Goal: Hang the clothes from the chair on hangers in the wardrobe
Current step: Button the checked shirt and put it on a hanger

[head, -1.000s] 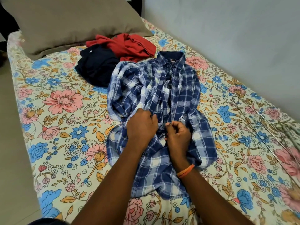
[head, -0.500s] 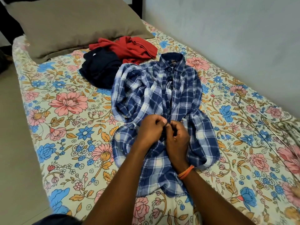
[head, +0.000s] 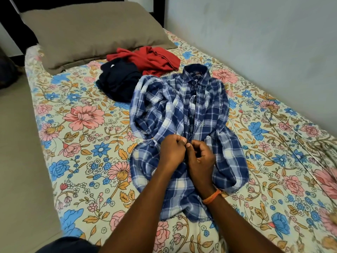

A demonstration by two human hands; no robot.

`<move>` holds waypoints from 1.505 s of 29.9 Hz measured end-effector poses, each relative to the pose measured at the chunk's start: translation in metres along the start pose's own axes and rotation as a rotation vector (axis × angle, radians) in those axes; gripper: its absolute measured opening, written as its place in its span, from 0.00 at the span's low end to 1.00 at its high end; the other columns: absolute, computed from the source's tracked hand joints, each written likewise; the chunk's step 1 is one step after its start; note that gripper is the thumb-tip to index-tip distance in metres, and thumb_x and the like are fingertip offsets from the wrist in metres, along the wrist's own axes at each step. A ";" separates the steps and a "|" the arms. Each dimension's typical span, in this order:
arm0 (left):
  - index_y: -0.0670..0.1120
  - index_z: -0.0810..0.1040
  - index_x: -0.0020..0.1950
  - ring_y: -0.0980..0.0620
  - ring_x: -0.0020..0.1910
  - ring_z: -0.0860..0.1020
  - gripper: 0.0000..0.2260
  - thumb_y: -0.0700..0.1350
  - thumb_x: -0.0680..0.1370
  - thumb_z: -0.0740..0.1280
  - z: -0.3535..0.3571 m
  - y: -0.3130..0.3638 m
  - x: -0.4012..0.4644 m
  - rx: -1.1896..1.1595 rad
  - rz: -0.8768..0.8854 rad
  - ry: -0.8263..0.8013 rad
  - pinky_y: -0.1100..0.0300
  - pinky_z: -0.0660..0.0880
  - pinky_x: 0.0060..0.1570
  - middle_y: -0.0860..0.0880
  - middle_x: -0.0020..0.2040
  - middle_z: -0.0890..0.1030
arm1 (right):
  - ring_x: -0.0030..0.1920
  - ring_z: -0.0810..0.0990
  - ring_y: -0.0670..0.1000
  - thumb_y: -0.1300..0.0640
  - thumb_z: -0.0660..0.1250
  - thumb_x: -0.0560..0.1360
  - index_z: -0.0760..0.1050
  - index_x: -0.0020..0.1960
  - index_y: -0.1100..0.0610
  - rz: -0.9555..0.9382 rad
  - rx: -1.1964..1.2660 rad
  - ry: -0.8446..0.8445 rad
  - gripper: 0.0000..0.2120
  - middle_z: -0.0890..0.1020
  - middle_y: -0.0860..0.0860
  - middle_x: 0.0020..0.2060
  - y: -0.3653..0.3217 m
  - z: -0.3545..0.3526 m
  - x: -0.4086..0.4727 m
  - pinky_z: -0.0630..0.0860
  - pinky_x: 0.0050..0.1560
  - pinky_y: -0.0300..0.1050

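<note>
A blue and white plaid shirt (head: 182, 110) lies spread on the floral bed sheet (head: 82, 143), collar toward the pillow. My left hand (head: 172, 152) and my right hand (head: 200, 159) meet over the shirt's front placket near its lower half, fingers curled, both pinching the fabric edges together. What sits between the fingertips is too small to make out. A crumpled red garment (head: 151, 59) and a dark navy garment (head: 118, 81) lie behind the shirt. Thin wire hangers (head: 308, 148) rest on the sheet at the right.
A brown pillow (head: 94, 31) sits at the head of the bed. A grey wall (head: 264, 42) runs along the bed's right side. The floor (head: 18, 161) lies to the left of the mattress edge.
My two hands have drawn close together over the shirt front and now touch at the fingertips. The view has shifted slightly.
</note>
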State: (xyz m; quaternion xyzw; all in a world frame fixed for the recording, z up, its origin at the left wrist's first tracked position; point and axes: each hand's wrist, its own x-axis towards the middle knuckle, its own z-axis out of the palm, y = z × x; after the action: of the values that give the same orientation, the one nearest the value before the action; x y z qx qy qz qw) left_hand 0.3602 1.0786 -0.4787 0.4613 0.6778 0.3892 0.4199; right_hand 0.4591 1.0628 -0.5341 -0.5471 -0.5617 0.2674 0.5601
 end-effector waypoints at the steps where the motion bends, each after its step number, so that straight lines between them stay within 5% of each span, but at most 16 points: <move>1: 0.45 0.80 0.40 0.54 0.35 0.78 0.11 0.41 0.81 0.64 0.000 0.000 0.000 0.004 0.002 -0.001 0.63 0.72 0.32 0.50 0.36 0.80 | 0.38 0.81 0.51 0.62 0.69 0.78 0.81 0.49 0.58 0.004 0.005 0.002 0.03 0.83 0.50 0.39 -0.001 0.000 0.000 0.79 0.37 0.51; 7: 0.44 0.81 0.43 0.55 0.36 0.78 0.09 0.42 0.81 0.65 -0.002 -0.003 0.004 -0.049 -0.023 -0.029 0.64 0.73 0.35 0.50 0.37 0.81 | 0.40 0.82 0.42 0.64 0.67 0.78 0.82 0.49 0.54 0.034 0.067 0.020 0.07 0.84 0.45 0.39 -0.008 0.000 -0.001 0.78 0.40 0.37; 11: 0.42 0.82 0.45 0.57 0.35 0.78 0.08 0.42 0.80 0.67 -0.005 -0.006 0.006 -0.063 -0.017 -0.059 0.68 0.71 0.33 0.50 0.37 0.82 | 0.30 0.81 0.50 0.64 0.69 0.78 0.84 0.48 0.56 0.222 0.212 0.017 0.06 0.84 0.53 0.33 -0.008 -0.004 0.004 0.78 0.31 0.42; 17: 0.47 0.70 0.31 0.56 0.25 0.67 0.19 0.42 0.82 0.63 -0.007 -0.002 0.004 0.034 -0.021 -0.072 0.65 0.64 0.27 0.51 0.26 0.70 | 0.29 0.79 0.52 0.64 0.75 0.73 0.82 0.44 0.61 0.393 0.300 -0.041 0.02 0.84 0.58 0.33 -0.007 -0.004 0.012 0.77 0.29 0.43; 22: 0.46 0.71 0.28 0.58 0.20 0.68 0.20 0.47 0.80 0.68 -0.005 0.002 -0.001 -0.107 -0.063 -0.037 0.64 0.67 0.25 0.54 0.21 0.70 | 0.28 0.79 0.52 0.63 0.73 0.75 0.81 0.43 0.62 0.391 0.255 -0.013 0.03 0.83 0.61 0.33 -0.007 -0.002 0.011 0.78 0.29 0.44; 27: 0.39 0.83 0.40 0.46 0.35 0.84 0.10 0.45 0.76 0.73 -0.004 0.000 -0.002 -0.140 -0.013 -0.011 0.53 0.82 0.38 0.43 0.34 0.84 | 0.30 0.81 0.53 0.61 0.73 0.76 0.82 0.45 0.62 0.399 0.263 -0.020 0.05 0.84 0.61 0.34 -0.007 -0.003 0.011 0.79 0.29 0.44; 34: 0.42 0.82 0.34 0.60 0.24 0.77 0.11 0.42 0.77 0.71 0.003 -0.005 0.002 0.031 0.056 0.068 0.70 0.70 0.26 0.49 0.30 0.82 | 0.29 0.82 0.52 0.60 0.75 0.74 0.82 0.44 0.62 0.386 0.218 -0.020 0.05 0.84 0.58 0.33 -0.002 -0.002 0.009 0.79 0.30 0.44; 45: 0.44 0.79 0.43 0.58 0.27 0.79 0.08 0.41 0.81 0.64 0.017 -0.005 -0.005 0.185 0.052 0.142 0.68 0.73 0.24 0.50 0.35 0.81 | 0.28 0.78 0.48 0.66 0.69 0.76 0.82 0.43 0.65 0.434 0.226 -0.057 0.05 0.82 0.55 0.30 -0.008 -0.003 0.015 0.75 0.27 0.41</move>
State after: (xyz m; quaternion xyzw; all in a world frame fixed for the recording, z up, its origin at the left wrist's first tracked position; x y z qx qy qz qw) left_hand 0.3754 1.0747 -0.4876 0.4866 0.7267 0.3676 0.3162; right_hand 0.4628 1.0737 -0.5213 -0.5809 -0.4131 0.4580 0.5313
